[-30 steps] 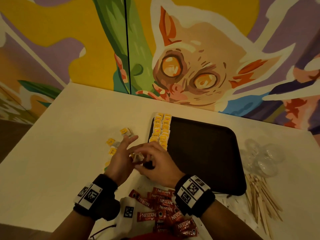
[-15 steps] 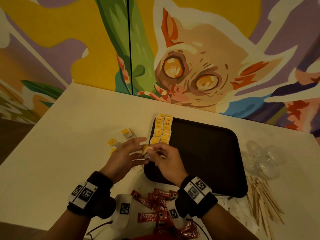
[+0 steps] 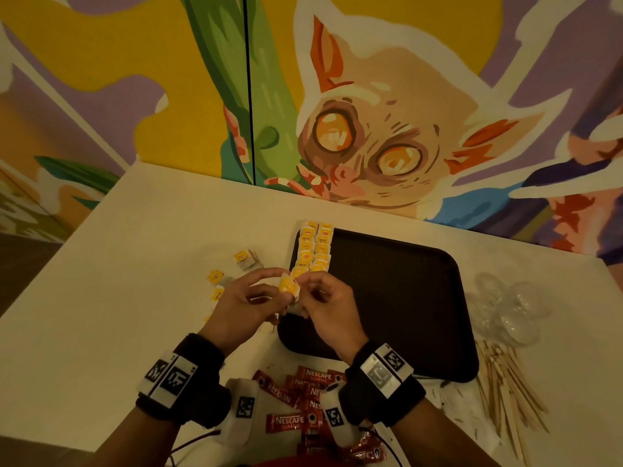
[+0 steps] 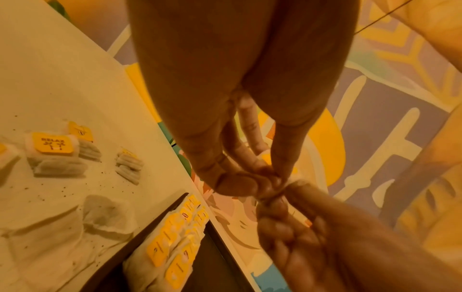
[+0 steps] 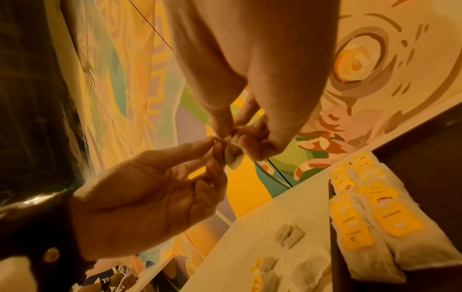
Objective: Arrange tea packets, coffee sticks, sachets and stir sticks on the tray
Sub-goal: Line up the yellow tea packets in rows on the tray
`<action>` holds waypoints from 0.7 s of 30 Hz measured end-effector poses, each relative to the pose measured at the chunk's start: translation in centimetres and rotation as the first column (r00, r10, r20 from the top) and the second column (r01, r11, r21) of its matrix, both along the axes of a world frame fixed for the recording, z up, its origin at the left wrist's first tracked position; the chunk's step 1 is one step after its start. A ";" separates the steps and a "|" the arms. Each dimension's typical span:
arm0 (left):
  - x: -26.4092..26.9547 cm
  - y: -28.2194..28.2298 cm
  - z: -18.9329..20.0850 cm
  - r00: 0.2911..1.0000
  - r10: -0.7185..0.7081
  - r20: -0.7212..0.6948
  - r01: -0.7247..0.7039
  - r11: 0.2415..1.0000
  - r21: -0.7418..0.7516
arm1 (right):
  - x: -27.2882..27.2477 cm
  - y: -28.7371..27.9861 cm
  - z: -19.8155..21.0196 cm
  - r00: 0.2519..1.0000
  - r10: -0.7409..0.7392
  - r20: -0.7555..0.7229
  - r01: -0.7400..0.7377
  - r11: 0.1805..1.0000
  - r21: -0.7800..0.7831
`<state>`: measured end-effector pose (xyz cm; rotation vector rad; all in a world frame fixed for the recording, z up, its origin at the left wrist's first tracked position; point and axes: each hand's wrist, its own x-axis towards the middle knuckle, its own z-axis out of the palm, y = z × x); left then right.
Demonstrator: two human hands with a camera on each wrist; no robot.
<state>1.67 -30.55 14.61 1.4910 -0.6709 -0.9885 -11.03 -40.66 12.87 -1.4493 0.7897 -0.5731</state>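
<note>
Both hands hold one tea bag with a yellow tag [image 3: 290, 287] in the air just left of the dark tray [image 3: 397, 298]. My left hand [image 3: 242, 305] pinches it from the left, my right hand [image 3: 328, 308] from the right; in the right wrist view the tea bag [image 5: 233, 157] hangs between the fingertips. Two rows of yellow-tagged tea bags [image 3: 312, 252] lie along the tray's left edge, seen also in the left wrist view [image 4: 175, 247]. Loose tea bags [image 3: 247, 259] lie on the table left of the tray.
Red Nescafe coffee sticks [image 3: 303, 399] are piled near the table's front edge between my wrists. Wooden stir sticks [image 3: 509, 389] lie fanned out right of the tray, with clear plastic items [image 3: 505, 308] behind them. A painted wall stands behind the white table [image 3: 118, 281].
Both hands have risen from the table beside the tray's front left corner and moved further away, now holding the tea bag higher, close to the near end of the rows.
</note>
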 end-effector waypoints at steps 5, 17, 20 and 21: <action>0.1 -0.2 -0.8 0.989 0.044 0.142 -0.043 0.999 -0.011 | 0.0 0.0 0.8 0.996 0.070 0.049 -0.074 0.991 0.109; 1.3 0.0 -0.9 0.863 0.029 0.504 -0.012 0.999 -0.037 | -1.0 -0.8 0.7 0.990 0.141 -0.011 -0.142 0.989 -0.029; 1.3 0.1 -0.4 0.856 0.025 0.516 0.007 0.998 -0.059 | -1.2 -0.9 1.0 0.992 0.128 -0.011 -0.128 0.991 -0.041; 1.3 0.1 -0.3 0.842 0.035 0.539 -0.001 0.998 -0.063 | -1.3 -0.9 1.2 0.992 0.122 -0.019 -0.123 0.991 -0.058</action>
